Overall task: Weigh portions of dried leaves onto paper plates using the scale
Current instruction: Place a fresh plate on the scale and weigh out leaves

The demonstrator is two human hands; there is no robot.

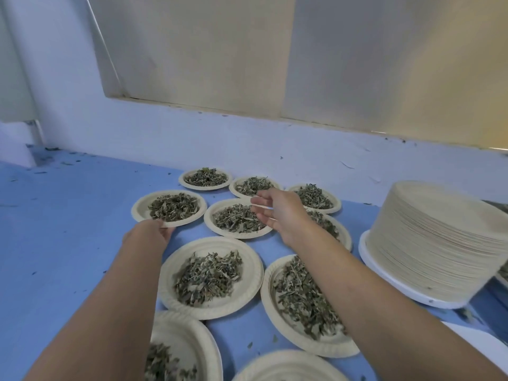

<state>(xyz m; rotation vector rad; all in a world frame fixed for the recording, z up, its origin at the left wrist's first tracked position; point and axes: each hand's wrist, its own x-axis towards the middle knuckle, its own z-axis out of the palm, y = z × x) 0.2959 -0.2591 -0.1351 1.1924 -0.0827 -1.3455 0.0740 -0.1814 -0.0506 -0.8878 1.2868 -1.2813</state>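
Several paper plates heaped with dried green leaves lie on the blue table (55,243). My left hand (149,232) grips the near rim of the far-left plate (143,207), which sits on the table. My right hand (277,213) hovers with relaxed fingers over the right side of the middle plate (214,218) and holds nothing. Nearer me lie two more filled plates, one in the centre (247,270) and one under my right forearm (268,295). A tall stack of empty paper plates (434,243) stands on a white round platform (384,281) at the right. No scale display is visible.
Three filled plates (204,177) line the back near the pale wall (247,138). Two more plates (189,347) are cut off at the bottom edge. Leaf crumbs dot the blue surface on the left. A white object's corner (483,345) shows at the lower right.
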